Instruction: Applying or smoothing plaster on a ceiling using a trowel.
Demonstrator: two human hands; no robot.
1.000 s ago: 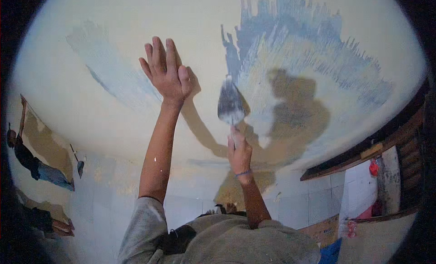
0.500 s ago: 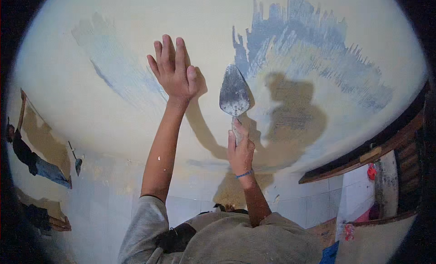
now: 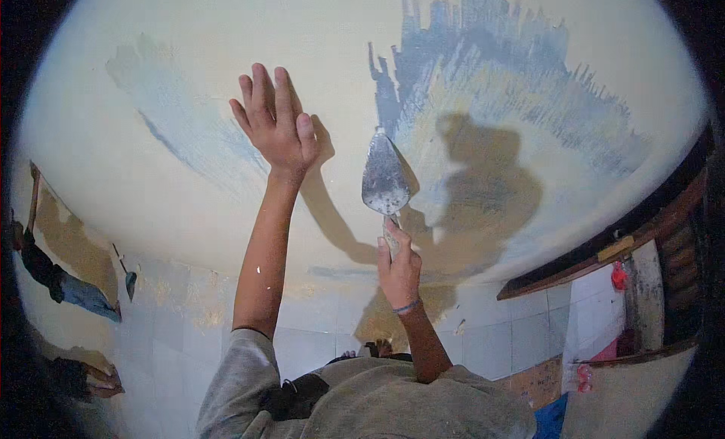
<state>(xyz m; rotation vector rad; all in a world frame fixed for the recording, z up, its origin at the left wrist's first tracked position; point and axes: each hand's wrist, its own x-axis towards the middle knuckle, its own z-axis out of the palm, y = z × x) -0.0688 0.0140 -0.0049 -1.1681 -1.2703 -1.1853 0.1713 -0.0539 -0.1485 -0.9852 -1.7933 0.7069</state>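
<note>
My left hand is raised with its fingers together and spread flat against the pale curved ceiling. My right hand grips the handle of a pointed metal trowel. Its grey blade points up and lies on the ceiling, just below a streaky blue-grey patch of plaster. A fainter bluish patch lies left of my left hand. The shadows of my arms and head fall on the ceiling to the right of the trowel.
Below the ceiling runs a white tiled wall. At the left edge another person works on the wall, with a small trowel close by. A dark wooden frame and a red object are at the right.
The trowel blade went a little up the ceiling and has come back down to about where it was. My left hand stays flat on the ceiling.
</note>
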